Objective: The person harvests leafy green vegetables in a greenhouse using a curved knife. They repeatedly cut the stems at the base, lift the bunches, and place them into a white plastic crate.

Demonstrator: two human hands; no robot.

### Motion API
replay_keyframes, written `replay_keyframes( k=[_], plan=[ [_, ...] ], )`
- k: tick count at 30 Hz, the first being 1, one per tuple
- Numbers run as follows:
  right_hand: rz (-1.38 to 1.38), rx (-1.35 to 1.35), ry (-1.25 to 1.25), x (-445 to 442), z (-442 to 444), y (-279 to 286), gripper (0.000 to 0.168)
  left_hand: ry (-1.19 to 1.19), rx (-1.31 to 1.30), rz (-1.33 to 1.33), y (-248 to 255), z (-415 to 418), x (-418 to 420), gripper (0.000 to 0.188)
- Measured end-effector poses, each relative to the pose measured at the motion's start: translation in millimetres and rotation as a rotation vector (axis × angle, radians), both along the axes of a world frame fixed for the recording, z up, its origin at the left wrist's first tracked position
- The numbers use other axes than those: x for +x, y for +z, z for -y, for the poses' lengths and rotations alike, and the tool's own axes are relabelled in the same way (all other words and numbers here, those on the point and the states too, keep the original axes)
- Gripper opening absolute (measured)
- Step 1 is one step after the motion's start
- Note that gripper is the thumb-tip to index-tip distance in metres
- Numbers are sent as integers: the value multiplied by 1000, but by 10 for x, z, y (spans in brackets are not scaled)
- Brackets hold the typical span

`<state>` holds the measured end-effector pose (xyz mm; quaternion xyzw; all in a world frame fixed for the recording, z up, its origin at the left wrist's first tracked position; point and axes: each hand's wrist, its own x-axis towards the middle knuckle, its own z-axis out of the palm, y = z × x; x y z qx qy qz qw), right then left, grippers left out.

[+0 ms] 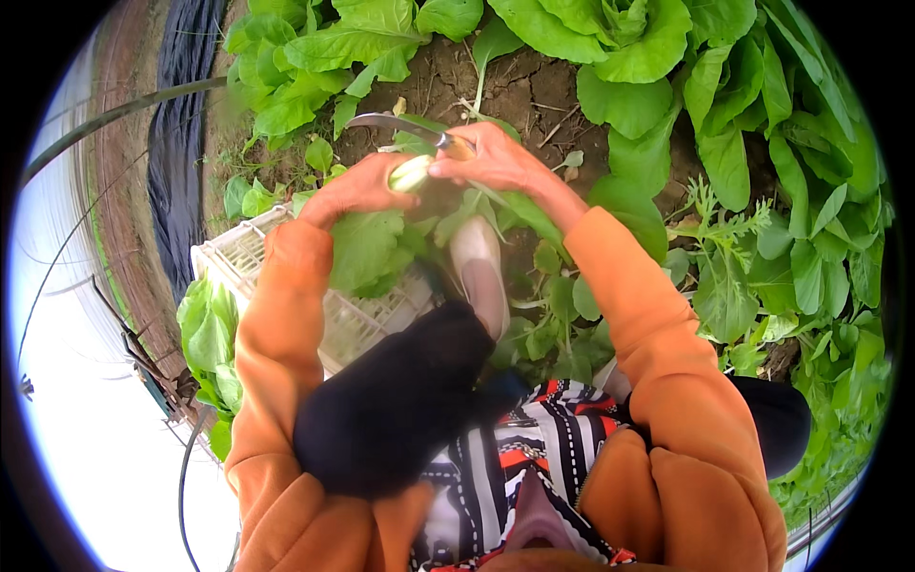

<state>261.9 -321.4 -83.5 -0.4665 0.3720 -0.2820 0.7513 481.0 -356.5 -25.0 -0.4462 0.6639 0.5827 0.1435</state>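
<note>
My left hand (361, 186) grips a leafy green vegetable by its stalks, its pale cut-looking base (411, 174) turned up towards me. The broad leaves (364, 247) of this plant hang below the hand, over a white plastic crate. In my right hand (497, 157) is a small sickle (457, 146) with a wooden handle. Its curved metal blade (389, 123) points left, beyond the stalk base. The right thumb is at or very near the pale base; whether it presses on it I cannot tell.
The white slatted crate (375, 314) stands by my left leg, with more leaves (207, 329) at its outer side. Leafy plants (622, 43) grow ahead and to the right in cracked soil (529, 86). Black plastic sheeting (182, 143) and a curved pipe (121, 118) lie left.
</note>
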Motion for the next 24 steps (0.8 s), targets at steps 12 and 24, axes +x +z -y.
replay_keyframes(
  k=[12, 24],
  plan=[
    [-691, -52, -730, 10, -432, -891, 38, -645, -807, 370, -394, 731, -909, 30],
    [-423, -319, -598, 332, 738, -862, 41, -395, -941, 738, -717, 1233, -129, 40]
  ],
)
